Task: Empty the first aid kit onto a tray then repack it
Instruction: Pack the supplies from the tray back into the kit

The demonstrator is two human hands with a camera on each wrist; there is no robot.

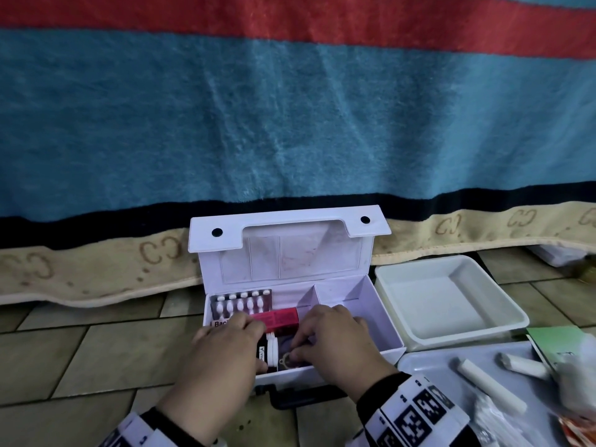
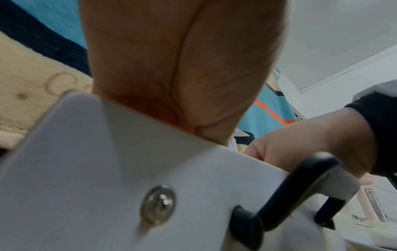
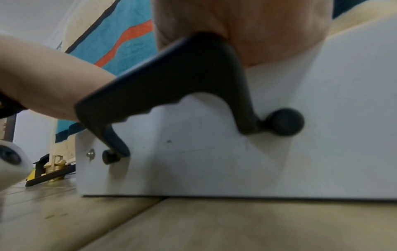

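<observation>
The first aid kit (image 1: pixel 371 321) stands open on the tiled floor (image 1: pixel 64 350), lid upright against the blanket (image 1: pixel 290 124), with its black handle (image 3: pixel 182 73) on the front wall. Its left compartment holds a blister pack (image 1: pixel 240 301) at the back, a red box (image 1: pixel 280 317) and a white-capped bottle (image 1: pixel 272 350); the right compartment looks bare. Both hands reach over the front wall: the left hand (image 1: pixel 225 346) lies curled over the bottle and box, though whether it grips cannot be told; the right hand (image 1: pixel 335 340) pinches a small ring-shaped item (image 1: pixel 285 361) beside the bottle. The white tray (image 1: pixel 503 304) just right of the kit is bare, while a second tray (image 1: pixel 419 362) at the near right carries rolls (image 1: pixel 490 385). Judged: unloading or repacking cannot be told; the next move calls for a steady lift clear of the wall
</observation>
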